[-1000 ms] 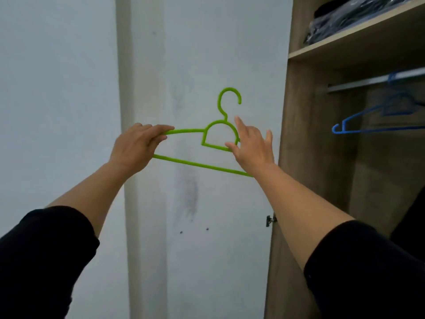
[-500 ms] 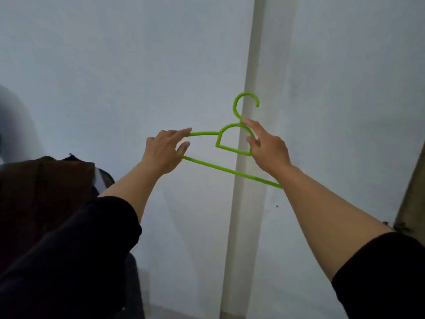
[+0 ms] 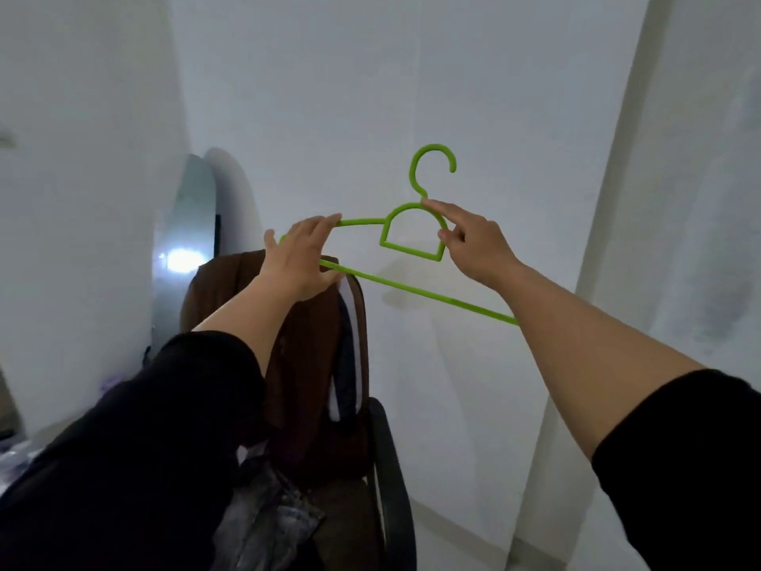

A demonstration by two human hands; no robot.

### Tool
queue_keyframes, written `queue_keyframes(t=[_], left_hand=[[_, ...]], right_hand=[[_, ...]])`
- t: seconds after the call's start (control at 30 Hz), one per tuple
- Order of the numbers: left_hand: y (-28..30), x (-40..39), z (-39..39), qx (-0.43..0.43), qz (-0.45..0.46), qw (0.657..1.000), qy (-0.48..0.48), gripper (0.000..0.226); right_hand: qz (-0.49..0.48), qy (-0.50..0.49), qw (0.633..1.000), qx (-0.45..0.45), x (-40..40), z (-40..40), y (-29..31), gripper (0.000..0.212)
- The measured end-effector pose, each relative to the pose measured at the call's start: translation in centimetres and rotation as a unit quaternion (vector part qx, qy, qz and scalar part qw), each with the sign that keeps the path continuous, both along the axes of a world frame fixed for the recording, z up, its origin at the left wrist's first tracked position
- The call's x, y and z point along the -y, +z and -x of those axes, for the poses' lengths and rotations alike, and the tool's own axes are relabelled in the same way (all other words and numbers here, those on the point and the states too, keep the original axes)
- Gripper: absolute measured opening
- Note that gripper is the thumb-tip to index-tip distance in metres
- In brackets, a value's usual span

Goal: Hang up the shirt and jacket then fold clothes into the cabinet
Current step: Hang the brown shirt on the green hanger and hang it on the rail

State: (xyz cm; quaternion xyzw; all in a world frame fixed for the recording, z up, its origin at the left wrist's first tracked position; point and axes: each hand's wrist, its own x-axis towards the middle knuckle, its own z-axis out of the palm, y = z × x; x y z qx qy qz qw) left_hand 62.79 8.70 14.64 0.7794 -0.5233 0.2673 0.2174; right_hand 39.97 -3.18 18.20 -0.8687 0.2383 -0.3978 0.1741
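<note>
A green plastic hanger (image 3: 412,241) is held up in front of a white wall (image 3: 494,96), hook uppermost and empty of any garment. It is gripped at its left end by the left hand (image 3: 300,261), whose fingers (image 3: 317,226) are closed over the upper arm of the hanger with the thumb under the lower bar. The neck loop is pinched by the right hand (image 3: 473,245), forefinger laid along the top of the loop and thumb pressed to its side.

Compared with a second ago, the wardrobe with its rail and blue hanger is no longer in view; the view has been swung to the left. The grip on the hanger is unchanged in kind. A chair (image 3: 391,467) is now seen below the hands, draped with a brown garment (image 3: 304,364), likely the jacket, with a lighter garment (image 3: 344,364) showing at its edge and grey denim (image 3: 267,525) lying on the seat. A mirror (image 3: 185,241) is propped against the wall behind.

It is judged that the hanger has been fetched and is being carried to the clothes. No garment is hung yet; the hanging step is barely begun, and the folding is untouched.
</note>
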Motion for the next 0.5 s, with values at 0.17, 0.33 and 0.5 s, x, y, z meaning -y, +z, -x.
queue_keyframes(t=[0.17,0.33,0.5], left_hand=[[0.4,-3.6,-6.7,-0.016,-0.033,0.998,0.053,0.073],[-0.4,-5.1,-12.9,-0.037,-0.049,0.995,0.084,0.068],[-2.8,-4.3,-16.8,-0.056,-0.083,0.992,0.078,0.065]], right_hand=[[-0.006,0.004,1.000,-0.016,-1.7,-6.9,-0.3,0.055],[-0.021,-0.030,0.999,-0.009,-1.7,-13.0,-1.7,0.065],[-0.049,-0.061,0.997,-0.016,-0.7,-17.3,-3.5,0.063]])
